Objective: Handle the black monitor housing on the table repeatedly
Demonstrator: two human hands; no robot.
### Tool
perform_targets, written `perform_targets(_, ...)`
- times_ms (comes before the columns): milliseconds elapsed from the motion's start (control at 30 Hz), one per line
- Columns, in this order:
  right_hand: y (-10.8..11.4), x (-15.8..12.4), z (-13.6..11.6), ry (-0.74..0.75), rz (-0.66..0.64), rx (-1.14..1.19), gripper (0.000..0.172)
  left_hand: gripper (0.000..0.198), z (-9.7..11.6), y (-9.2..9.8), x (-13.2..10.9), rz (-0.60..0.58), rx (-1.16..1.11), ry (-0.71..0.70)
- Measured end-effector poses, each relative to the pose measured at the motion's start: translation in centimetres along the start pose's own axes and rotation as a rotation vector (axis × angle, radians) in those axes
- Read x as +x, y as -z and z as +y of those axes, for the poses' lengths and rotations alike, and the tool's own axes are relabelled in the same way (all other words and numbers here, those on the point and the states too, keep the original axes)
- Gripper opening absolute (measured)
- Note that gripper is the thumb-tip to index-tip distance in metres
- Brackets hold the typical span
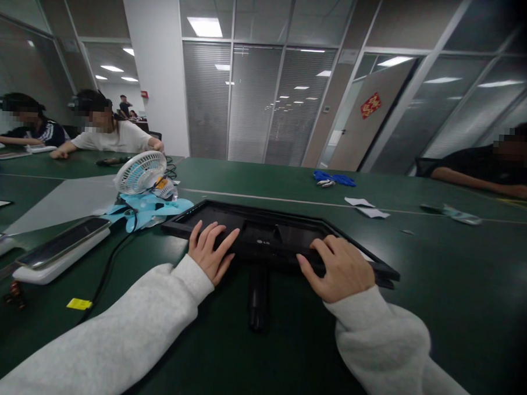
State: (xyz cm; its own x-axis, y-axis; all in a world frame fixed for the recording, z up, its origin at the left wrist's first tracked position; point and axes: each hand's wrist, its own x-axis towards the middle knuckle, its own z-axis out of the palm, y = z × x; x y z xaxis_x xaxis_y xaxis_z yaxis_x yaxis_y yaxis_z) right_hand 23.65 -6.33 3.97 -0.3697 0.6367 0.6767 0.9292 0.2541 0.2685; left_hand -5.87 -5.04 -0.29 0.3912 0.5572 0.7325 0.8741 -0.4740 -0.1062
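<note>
A black monitor [262, 231] with an LG logo lies tilted on the green table in front of me. Its dark stand neck [258, 302] points toward me from the middle of the near edge. My left hand [211, 249] rests on the left part of that edge, fingers spread and thumb apart. On the right part lies my right hand [336, 267], its fingers bent over the edge and the thumb held away from them. Neither hand is wrapped around the monitor. The undersides of the fingers are hidden.
Left of the monitor stand a white fan [142, 172] with a light-blue bladed piece [152, 210], a black cable [107, 269] with a yellow tag, and a phone [65, 241] on a white block. Beyond lie blue gloves [334, 178] and papers [366, 208]. People sit at both sides.
</note>
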Motion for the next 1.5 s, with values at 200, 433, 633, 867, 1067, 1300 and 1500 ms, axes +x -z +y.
perform_targets(200, -0.14, -0.05, 0.09, -0.005, -0.016, -0.005, 0.039, 0.050, -0.03, -0.02, -0.06, 0.006, 0.021, 0.031)
perform_targets(433, -0.02, -0.02, -0.05, -0.017, -0.020, -0.009, 0.039, 0.053, -0.05, -0.12, -0.10, 0.029, 0.026, 0.048)
perform_targets(633, -0.01, -0.03, -0.07, -0.012, -0.012, -0.014, 0.040, 0.054, -0.08, -0.36, -0.13, 0.045, 0.016, 0.055)
perform_targets(867, 0.07, -0.06, -0.02, -0.011, -0.012, -0.017, 0.039, 0.054, -0.15, -0.59, -0.25, 0.098, 0.016, 0.043)
perform_targets(1067, -0.01, -0.07, 0.00, -0.014, -0.011, -0.016, 0.039, 0.053, -0.12, -0.31, -0.13, 0.102, 0.018, 0.034)
perform_targets(1300, -0.01, -0.08, 0.09, -0.002, -0.005, -0.012, 0.039, 0.050, -0.09, -0.27, -0.01, 0.079, 0.024, 0.041)
perform_targets(1500, -0.11, -0.09, -0.10, -0.010, -0.005, 0.004, 0.039, 0.051, 0.06, -0.20, 0.12, 0.081, 0.029, 0.035)
